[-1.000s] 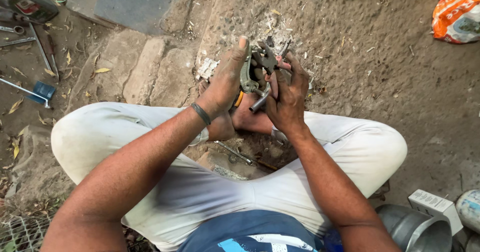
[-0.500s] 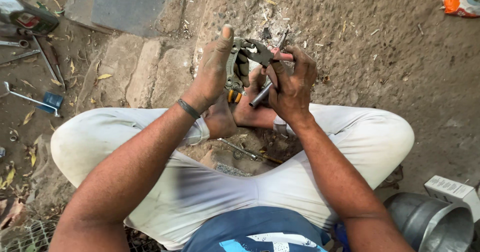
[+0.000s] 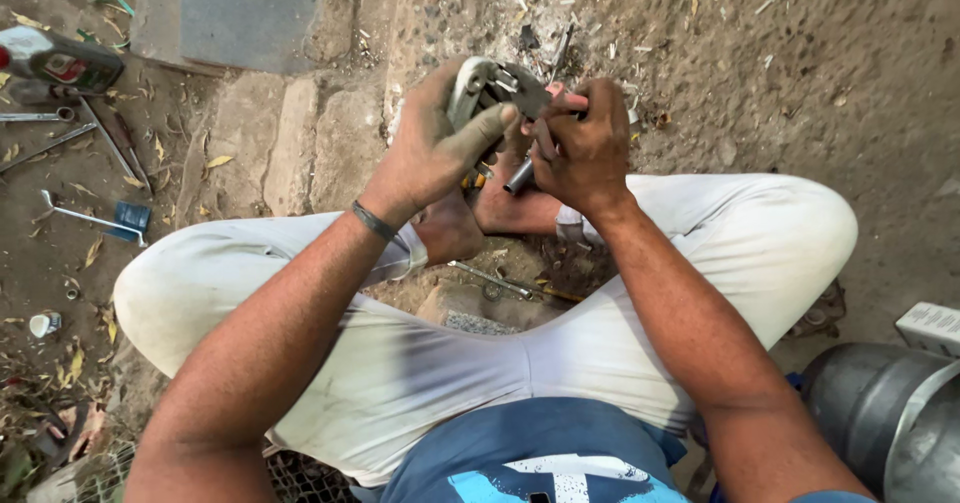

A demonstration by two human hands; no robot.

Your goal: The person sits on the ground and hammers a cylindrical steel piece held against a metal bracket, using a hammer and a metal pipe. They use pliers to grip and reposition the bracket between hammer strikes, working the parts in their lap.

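A grey metal part (image 3: 478, 93) was gripped in the left hand (image 3: 432, 148) at upper centre of the frame. Just to its right, the right hand (image 3: 582, 143) was closed on a small tool (image 3: 520, 175) angled down-left.

Dirt ground (image 3: 800, 83) carries wrenches (image 3: 60, 133), leaves, a stone slab (image 3: 250, 8).

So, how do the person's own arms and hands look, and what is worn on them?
Both arms are bare from above the elbow down; no sleeves reach them. The left hand and right hand wear no gloves and are smeared with grey dirt. A thin dark band circles the left wrist. No watch or ring is visible.
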